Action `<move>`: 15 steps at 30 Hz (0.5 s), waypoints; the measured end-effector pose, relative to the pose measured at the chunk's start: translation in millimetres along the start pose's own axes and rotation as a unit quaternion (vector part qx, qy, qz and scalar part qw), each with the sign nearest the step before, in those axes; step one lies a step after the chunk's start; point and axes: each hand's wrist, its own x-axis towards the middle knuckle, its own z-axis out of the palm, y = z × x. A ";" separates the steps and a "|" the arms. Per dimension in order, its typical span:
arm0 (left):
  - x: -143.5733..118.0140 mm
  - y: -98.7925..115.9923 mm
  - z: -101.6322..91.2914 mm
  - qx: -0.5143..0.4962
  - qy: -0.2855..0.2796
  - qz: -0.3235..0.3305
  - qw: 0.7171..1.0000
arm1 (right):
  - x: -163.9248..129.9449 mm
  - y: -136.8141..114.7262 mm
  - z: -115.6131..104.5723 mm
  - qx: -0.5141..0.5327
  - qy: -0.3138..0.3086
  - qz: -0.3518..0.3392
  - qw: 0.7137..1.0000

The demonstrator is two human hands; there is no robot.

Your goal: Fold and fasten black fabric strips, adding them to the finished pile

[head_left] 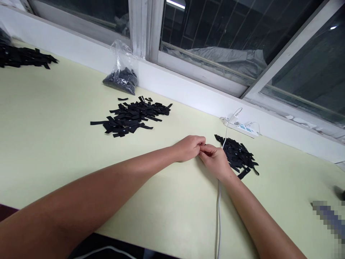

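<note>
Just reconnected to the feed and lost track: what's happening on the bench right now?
A person works at a pale green table by a window. The left hand and right hand meet fingertip to fingertip, pinching something too small to make out, beside a pile of black fabric strips. A white cable runs under the right wrist. A larger strip pile and a plastic bag of strips lie farther left.

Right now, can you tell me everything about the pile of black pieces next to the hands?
The small pile is a loose heap of short, flat black strips, fabric-like, a few with tiny pale marks. They lie criss-crossed on the pale yellow-green table, just past the right hand, which seems to touch its near edge. A white cable crosses its left side toward the power strip. A couple of strips stick out at the lower right.
</note>
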 end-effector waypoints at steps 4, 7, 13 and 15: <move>0.0 -0.9 0.2 -0.005 -0.001 0.011 1.000 | 0.2 -0.5 0.1 0.004 -0.006 0.001 1.000; -0.1 -0.9 0.4 -0.003 -0.006 0.013 1.000 | 0.6 0.5 0.4 0.007 -0.011 0.001 1.000; -0.2 -0.3 -0.4 -0.004 -0.016 0.011 1.000 | 0.9 1.4 0.4 0.012 -0.015 0.006 1.000; -0.2 0.1 -1.0 0.004 -0.019 0.013 1.000 | 1.0 1.5 0.1 0.011 -0.016 0.006 1.000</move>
